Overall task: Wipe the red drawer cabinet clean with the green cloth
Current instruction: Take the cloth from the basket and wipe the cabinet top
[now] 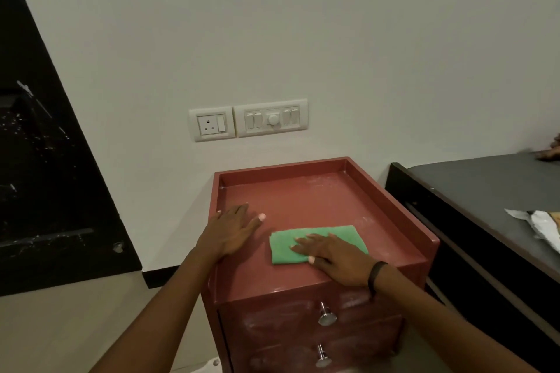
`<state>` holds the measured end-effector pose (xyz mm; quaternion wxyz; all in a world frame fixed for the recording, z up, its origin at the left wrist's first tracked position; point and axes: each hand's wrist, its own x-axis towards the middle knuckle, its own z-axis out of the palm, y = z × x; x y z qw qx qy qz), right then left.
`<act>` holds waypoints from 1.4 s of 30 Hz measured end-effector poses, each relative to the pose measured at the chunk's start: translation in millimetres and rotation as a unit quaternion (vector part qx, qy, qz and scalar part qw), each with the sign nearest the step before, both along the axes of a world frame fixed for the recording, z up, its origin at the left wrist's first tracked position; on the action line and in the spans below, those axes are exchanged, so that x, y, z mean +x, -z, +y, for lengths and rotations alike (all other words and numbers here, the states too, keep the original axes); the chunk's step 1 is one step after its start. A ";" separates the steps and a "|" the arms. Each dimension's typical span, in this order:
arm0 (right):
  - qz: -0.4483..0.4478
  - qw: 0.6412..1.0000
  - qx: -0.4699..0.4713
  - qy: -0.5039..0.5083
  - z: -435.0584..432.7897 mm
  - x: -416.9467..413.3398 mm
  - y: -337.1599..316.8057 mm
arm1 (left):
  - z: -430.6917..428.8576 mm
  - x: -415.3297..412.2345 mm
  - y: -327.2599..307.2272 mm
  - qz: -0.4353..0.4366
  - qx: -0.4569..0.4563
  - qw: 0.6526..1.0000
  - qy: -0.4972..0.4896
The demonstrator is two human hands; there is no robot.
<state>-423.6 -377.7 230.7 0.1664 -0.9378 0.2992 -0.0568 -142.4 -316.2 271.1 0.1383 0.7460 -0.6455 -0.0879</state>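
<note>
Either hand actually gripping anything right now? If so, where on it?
Nothing gripped. The right hand lies flat, palm down, on the near right part of the green cloth, pinning it to the cabinet top. The left hand rests open on bare red surface.

Head camera looks down, close above cabinet [318,200].

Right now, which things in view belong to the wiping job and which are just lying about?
Job:
- red drawer cabinet, pale dust on its top
- green cloth, flat under the right hand
- left hand, flat on the cabinet top

Lying about:
- wall socket and switch panel
- grey bed
- crumpled wrapper
</note>
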 end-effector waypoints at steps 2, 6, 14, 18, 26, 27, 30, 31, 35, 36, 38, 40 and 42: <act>-0.004 1.000 0.000 -0.005 24.7 -19.8 2.1 | 0.6 -3.9 -0.2 -0.027 0.021 0.999 0.021; 0.003 1.000 -0.004 -0.012 40.1 -35.5 5.9 | -3.3 -10.7 4.1 -0.032 0.050 0.998 0.037; -0.001 0.999 -0.001 0.052 -43.5 -0.9 -2.0 | -22.9 -60.6 44.6 0.043 -0.025 0.997 0.055; 0.008 0.996 0.007 0.091 -112.7 23.1 -12.1 | -27.9 -59.9 54.7 0.051 -0.023 0.998 0.044; 0.034 0.988 0.023 0.151 -222.4 47.1 -33.0 | -32.7 -59.2 61.7 -0.006 -0.001 0.999 0.036; 0.036 0.987 0.026 0.152 -225.1 45.0 -32.4 | -32.9 -58.9 61.4 -0.014 0.005 0.999 0.039; 0.025 0.988 -0.004 0.154 -215.1 39.8 -23.8 | -31.3 -61.2 59.4 -0.032 0.010 0.998 0.045; 0.017 0.987 -0.015 0.157 -206.3 38.4 -21.5 | -30.7 -61.9 58.4 -0.031 0.010 0.998 0.045; -0.011 0.989 -0.004 0.145 -154.0 14.6 -16.8 | -29.7 -63.5 54.0 -0.019 0.013 0.999 0.044; -0.015 0.990 -0.002 0.143 -138.0 4.2 -15.3 | -29.7 -64.1 52.7 -0.017 0.013 0.999 0.043; -0.019 0.990 -0.008 0.137 -99.6 -16.5 -10.3 | -29.2 -65.0 50.5 -0.013 0.011 0.999 0.041; -0.014 0.991 -0.020 0.134 -55.9 -38.7 -1.4 | -28.3 -66.0 48.8 -0.013 0.009 0.999 0.039; -0.003 0.990 -0.027 0.136 -13.0 -61.2 8.9 | -26.8 -67.5 48.2 -0.012 0.011 0.999 0.040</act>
